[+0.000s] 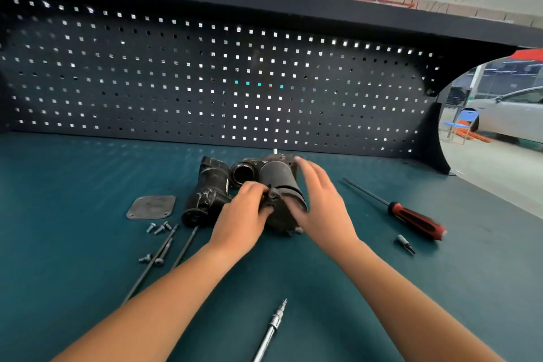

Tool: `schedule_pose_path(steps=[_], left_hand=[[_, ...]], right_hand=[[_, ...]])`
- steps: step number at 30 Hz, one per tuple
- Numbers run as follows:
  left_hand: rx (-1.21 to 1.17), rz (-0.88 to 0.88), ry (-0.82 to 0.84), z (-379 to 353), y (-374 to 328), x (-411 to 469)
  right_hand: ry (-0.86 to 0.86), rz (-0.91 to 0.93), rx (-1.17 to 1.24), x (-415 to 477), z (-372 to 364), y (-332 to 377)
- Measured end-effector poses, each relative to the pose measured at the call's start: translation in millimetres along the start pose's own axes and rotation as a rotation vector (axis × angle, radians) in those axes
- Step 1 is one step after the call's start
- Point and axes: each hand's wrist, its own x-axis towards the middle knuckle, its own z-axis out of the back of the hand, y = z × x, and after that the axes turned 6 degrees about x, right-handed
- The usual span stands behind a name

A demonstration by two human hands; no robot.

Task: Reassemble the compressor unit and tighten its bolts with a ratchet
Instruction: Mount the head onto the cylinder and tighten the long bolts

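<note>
Where the green bench mat (73, 214) meets the middle of the view, just before the perforated black pegboard (205, 82), the compressor unit (282, 194) is found lying on its side: a dark, scuffed assembly made up of a smooth black motor cylinder pointing toward the viewer, a grey cast body behind it with an open round bore at the left, and a short metal stub at the far end. A small lug at the cylinder's near left end is gripped by the curled fingers of the left hand (244, 214). The right hand (320, 203) is laid over the cylinder's right side with fingers extended and slightly spread, nothing being clasped; its outline is somewhat blurred. Just beside the unit on the left, a black plastic housing (210, 191) is laid at a slant. Further left are listed: a square grey cover plate (151, 208), several short bolts (160, 227) and long thin through-bolts (158, 256). Well apart on the right, a red-and-black screwdriver (411, 216) and a small bit socket (405, 243) are recorded. A chromed ratchet (271, 329) is placed between the forearms, cut by the lower edge.
</note>
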Motion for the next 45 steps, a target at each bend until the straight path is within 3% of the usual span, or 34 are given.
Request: schedule_pose_path(steps=[2,6,12,15,19,24,29,33,37,41,45], left_hand=[[0.005,0.005,-0.027,-4,2,1],[-0.055,0.034,-0.049,-7,3,3],[-0.507,0.257,0.034,-4,7,2],[-0.632,0.289,0.049,-1,5,1],[-0.713,0.174,0.092,6,-5,-2],[-0.719,0.078,0.139,9,-12,-4],[-0.680,0.059,0.134,11,-9,-6],[-0.514,0.109,0.125,11,0,-5],[-0.178,0.138,0.171,9,10,-4],[-0.019,0.193,0.323,9,13,-3],[0.089,0.231,0.370,7,16,-2]], right_hand=[[-0.015,-0.166,0.038,-13,-6,-13],[0.074,-0.323,0.010,-30,-16,-33],[-0.053,-0.585,0.351,-28,-18,-39],[-0.090,-0.594,0.351,-29,-18,-41],[-0.099,-0.586,0.382,-32,-15,-31],[-0.141,-0.509,0.120,-33,-14,-25],[-0.091,-0.255,-0.162,-29,-9,-18],[-0.152,-0.124,-0.104,-31,-6,-21],[-0.275,-0.338,0.208,-30,-8,-26],[-0.239,-0.590,0.484,-29,-14,-27],[-0.227,-0.665,0.604,-26,-19,-25]])
